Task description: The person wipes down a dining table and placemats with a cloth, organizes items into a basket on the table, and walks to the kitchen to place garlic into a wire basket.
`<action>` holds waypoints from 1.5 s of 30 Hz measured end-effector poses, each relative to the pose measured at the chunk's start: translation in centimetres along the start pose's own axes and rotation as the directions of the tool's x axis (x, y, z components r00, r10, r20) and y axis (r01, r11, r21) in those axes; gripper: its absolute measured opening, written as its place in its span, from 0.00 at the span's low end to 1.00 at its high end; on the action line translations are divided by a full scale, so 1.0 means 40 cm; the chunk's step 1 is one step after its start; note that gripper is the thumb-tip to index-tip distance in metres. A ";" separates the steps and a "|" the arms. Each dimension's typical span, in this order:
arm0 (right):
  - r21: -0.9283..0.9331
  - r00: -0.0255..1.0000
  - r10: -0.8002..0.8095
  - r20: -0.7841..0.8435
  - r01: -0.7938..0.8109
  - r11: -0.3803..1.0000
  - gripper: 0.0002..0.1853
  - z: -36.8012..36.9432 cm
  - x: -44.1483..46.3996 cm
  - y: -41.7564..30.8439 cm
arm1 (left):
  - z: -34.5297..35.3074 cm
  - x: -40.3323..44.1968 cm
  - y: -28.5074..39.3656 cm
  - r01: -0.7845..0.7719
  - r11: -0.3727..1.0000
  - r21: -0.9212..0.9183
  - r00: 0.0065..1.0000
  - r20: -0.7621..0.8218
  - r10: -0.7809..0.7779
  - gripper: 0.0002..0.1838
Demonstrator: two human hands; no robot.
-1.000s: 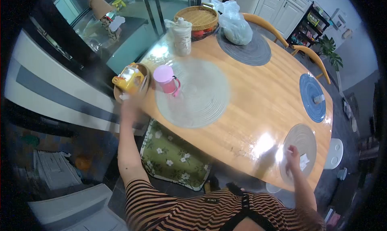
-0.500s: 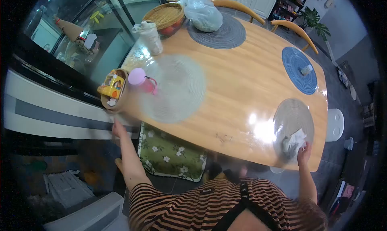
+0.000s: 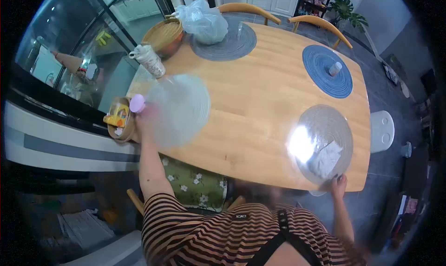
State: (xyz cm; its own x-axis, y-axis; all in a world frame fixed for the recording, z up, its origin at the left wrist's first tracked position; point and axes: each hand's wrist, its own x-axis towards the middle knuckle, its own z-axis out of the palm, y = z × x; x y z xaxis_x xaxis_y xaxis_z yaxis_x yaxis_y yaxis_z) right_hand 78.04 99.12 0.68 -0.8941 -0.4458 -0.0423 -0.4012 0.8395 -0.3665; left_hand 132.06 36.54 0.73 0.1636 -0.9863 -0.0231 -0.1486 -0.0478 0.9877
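My left hand [image 3: 146, 120] reaches to the table's left end, beside the small woven basket [image 3: 123, 138] and the pink cup with a lilac lid [image 3: 138, 103]. Motion smears its fingers and the cup's body, so whether they touch is unclear. At the near right, my right hand [image 3: 339, 186] rests at the front rim of a beige round placemat [image 3: 327, 119], its fingers partly extended and nothing visible in them. A crumpled white cloth or tissue [image 3: 328, 157] lies on that placemat, a little apart from the hand.
A pale round placemat [image 3: 188, 105] lies near the cup. Behind it stand a white patterned tumbler [image 3: 151, 61], a lidded wicker basket [image 3: 162, 34] and a filled plastic bag [image 3: 204, 24] on a grey placemat. A small jar [image 3: 335, 69] sits on the blue placemat [image 3: 320, 73].
My left hand has moved from below the small basket up to beside the cup. My right hand has let go of the white cloth or tissue and drawn back to the placemat's rim. The view has shifted.
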 end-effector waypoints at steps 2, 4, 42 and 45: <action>0.012 1.000 0.010 -0.002 -0.010 1.000 0.26 0.025 -0.003 -0.011 | 0.021 0.023 -0.005 -0.042 0.950 0.310 0.996 -0.065 0.065 0.27; 0.017 0.999 -0.007 -0.037 0.008 1.000 0.26 0.049 0.005 -0.026 | 0.033 0.039 -0.011 -0.074 0.743 0.665 0.984 -0.073 0.164 0.23; -0.136 0.933 0.118 -0.339 -0.172 0.976 0.27 0.153 0.014 -0.203 | 0.499 -0.375 -0.105 0.484 0.840 -0.247 0.815 0.476 -0.330 0.08; -0.043 0.959 0.122 -0.255 -0.137 0.990 0.29 0.145 0.015 -0.202 | 0.461 -0.514 -0.162 0.148 0.978 -0.150 0.929 0.361 -0.085 0.09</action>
State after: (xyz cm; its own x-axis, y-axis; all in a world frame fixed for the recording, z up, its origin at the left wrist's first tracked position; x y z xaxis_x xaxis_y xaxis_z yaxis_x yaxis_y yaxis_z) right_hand 81.90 90.29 -1.76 -0.9573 -0.2461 0.1517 -0.2830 0.9052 -0.3169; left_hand 111.68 54.19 -8.05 -0.1877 -0.9689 -0.1612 0.0249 -0.1687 0.9853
